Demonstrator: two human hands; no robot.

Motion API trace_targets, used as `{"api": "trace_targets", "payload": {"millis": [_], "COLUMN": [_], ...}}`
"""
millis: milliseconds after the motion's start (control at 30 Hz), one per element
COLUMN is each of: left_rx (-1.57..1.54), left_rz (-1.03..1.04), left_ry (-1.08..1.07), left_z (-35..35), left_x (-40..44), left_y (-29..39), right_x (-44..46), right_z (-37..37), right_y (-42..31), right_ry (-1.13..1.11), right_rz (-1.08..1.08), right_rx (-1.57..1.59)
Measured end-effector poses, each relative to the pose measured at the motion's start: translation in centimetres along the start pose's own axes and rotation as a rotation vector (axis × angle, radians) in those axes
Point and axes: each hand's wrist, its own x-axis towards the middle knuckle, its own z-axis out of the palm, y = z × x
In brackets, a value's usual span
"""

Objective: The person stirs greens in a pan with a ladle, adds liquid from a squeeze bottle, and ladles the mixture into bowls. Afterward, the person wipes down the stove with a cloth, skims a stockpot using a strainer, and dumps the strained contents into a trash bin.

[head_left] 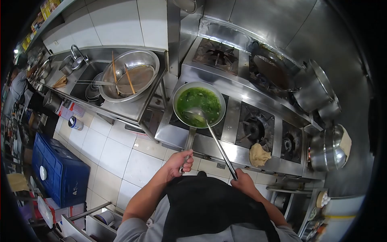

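A frying pan full of green liquid with small bits in it sits on the front left burner of the stove. My left hand is wrapped round the end of the pan's handle. In my right hand is the dark grip of a long metal ladle. The ladle's bowl rests in the green liquid near the pan's front side, partly sunk in it. A crumpled tan cloth lies on the stove's front edge, right of the pan.
On the left counter, a big steel bowl holds a strainer and wooden sticks beside a sink. Steel pots stand at the right. A blue crate is on the floor. Another person stands far left.
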Motion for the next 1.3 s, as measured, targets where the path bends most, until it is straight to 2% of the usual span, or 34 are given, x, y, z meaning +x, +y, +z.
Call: {"api": "trace_targets", "payload": {"millis": [200,400,567,700,767,800,833,900,933,1167,1233,1300], "left_rx": [0.005,0.021,0.005,-0.009,-0.025,-0.036,-0.051,-0.073,-0.092,-0.126,-0.111,-0.097], "left_rz": [-0.001,0.031,0.022,0.037,0.025,0.028,0.024,0.019,0.010,-0.002,0.008,0.020], "left_ry": [0.010,0.005,0.008,0.001,-0.015,-0.019,-0.027,-0.037,-0.052,-0.076,-0.046,-0.022], "left_z": [0.2,0.5,0.3,-0.1,-0.3,-0.2,-0.2,-0.3,-0.4,-0.3,0.2,0.2], "left_x": [-0.2,-0.6,-0.4,-0.1,0.1,0.0,-0.2,-0.2,0.0,0.2,-0.2,-0.2], "left_y": [0.0,0.1,-0.1,-0.3,-0.3,-0.3,-0.2,-0.4,-0.5,-0.6,-0.8,-0.8], "right_x": [6.6,11.2,11.4,8.8,7.6,7.2,7.0,6.7,6.1,2.4,1.4,1.1], "right_z": [2.6,0.7,-1.1,-1.9,-2.6,-2.5,-2.9,-4.1,-5.4,-6.4,-6.3,-6.0], "right_y": [0.3,0.2,-0.7,-2.5,-4.1,-4.5,-4.4,-4.3,-5.6,-7.0,-7.5,-6.5], "right_ry": [0.168,0.231,0.286,0.267,0.064,-0.071,-0.075,-0.297,-0.312,-0.358,-0.251,-0.212], "right_rz": [-0.037,-0.049,0.039,0.022,0.047,0.201,0.202,0.254,0.295,0.236,0.187,0.160], "right_rx": [-0.115,-0.159,-0.104,-0.009,0.172,0.462,0.452,1.093,1.186,1.049,0.791,0.730]}}
